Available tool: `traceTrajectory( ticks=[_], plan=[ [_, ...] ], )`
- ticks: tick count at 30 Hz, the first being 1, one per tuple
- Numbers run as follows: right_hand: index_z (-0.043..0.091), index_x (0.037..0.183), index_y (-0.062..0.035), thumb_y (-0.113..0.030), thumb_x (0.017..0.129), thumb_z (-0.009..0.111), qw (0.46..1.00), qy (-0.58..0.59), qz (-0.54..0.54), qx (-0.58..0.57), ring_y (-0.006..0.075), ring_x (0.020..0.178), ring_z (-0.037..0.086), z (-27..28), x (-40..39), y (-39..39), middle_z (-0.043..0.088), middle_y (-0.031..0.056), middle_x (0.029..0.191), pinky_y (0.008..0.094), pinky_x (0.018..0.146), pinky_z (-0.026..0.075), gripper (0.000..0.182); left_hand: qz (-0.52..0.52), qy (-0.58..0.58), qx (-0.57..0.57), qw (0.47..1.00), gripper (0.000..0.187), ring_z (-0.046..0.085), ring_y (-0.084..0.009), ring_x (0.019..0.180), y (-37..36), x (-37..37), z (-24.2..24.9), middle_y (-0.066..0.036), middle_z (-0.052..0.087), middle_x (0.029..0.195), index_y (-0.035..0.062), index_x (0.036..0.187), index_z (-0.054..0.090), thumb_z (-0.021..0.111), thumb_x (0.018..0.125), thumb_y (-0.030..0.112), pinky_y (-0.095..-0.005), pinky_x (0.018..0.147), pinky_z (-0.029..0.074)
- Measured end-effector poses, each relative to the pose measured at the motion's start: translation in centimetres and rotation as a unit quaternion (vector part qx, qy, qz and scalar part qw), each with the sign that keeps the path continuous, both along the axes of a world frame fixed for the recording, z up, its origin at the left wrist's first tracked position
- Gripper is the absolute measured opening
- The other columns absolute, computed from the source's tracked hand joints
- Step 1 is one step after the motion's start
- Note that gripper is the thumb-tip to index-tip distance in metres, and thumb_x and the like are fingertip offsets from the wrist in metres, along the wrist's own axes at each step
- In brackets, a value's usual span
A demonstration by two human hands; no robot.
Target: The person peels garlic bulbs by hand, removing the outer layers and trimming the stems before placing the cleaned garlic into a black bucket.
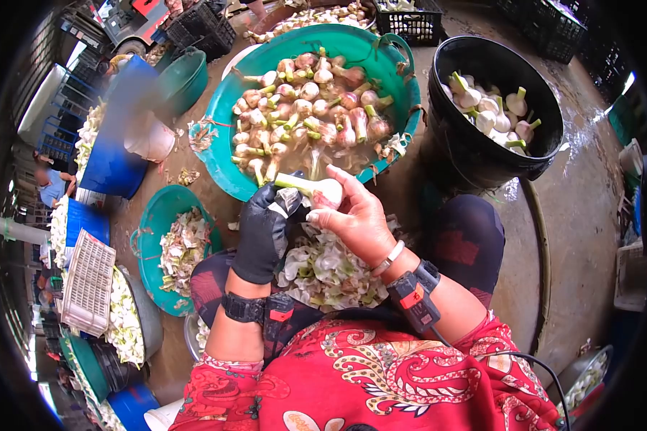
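Note:
Both hands hold one garlic bulb with a short green stalk, above my lap. My left hand, in a black glove, grips the stalk end. My right hand, bare, pinches the white bulb's skin with thumb and fingers. A heap of peeled garlic skins lies in my lap under the hands. Right in front stands a big teal tub of water with several unpeeled, pinkish garlic bulbs. To its right a black bucket holds several peeled white bulbs.
A small teal basin of skins sits at my left knee. Blue barrels, a white crate, another green tub and black crates stand around. A hose runs over the wet concrete floor at right. A person sits at far left.

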State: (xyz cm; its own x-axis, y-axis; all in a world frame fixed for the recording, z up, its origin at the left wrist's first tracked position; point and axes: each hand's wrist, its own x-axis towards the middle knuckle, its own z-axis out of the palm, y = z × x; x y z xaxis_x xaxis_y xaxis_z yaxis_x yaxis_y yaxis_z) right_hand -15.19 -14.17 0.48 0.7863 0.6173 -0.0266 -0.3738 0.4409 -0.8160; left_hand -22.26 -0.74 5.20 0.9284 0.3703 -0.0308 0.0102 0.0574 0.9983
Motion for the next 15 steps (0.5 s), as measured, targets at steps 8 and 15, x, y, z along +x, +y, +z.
traceTrajectory(
  ticks=[8,15],
  plan=[
    [0.05,0.122,0.0018,-0.013,0.083,0.067,0.981,0.165,0.074,0.066,0.016,0.071,0.06,0.5,1.3,-1.0,0.06,0.0063,0.088,0.0267,0.063,0.052,0.045,-0.013,0.051,0.07,0.996,0.023,0.062,-0.0136,0.088,0.8,-0.4,-0.1,-0.008,0.066,0.1,-0.0024,0.108,0.063,0.054,0.088,0.005,-0.0279,0.077,0.051],
    [0.057,0.104,-0.0042,-0.031,0.086,0.062,0.844,0.28,0.436,0.136,0.0262,0.073,0.065,0.5,2.1,-2.1,0.064,0.0117,0.083,0.0317,0.064,0.056,0.033,-0.052,0.067,0.035,0.996,0.042,0.061,-0.0137,0.082,1.0,-0.3,-0.5,-0.005,0.065,0.097,0.0018,0.118,0.06,0.069,0.078,0.003,-0.0273,0.075,0.05]
  ],
)
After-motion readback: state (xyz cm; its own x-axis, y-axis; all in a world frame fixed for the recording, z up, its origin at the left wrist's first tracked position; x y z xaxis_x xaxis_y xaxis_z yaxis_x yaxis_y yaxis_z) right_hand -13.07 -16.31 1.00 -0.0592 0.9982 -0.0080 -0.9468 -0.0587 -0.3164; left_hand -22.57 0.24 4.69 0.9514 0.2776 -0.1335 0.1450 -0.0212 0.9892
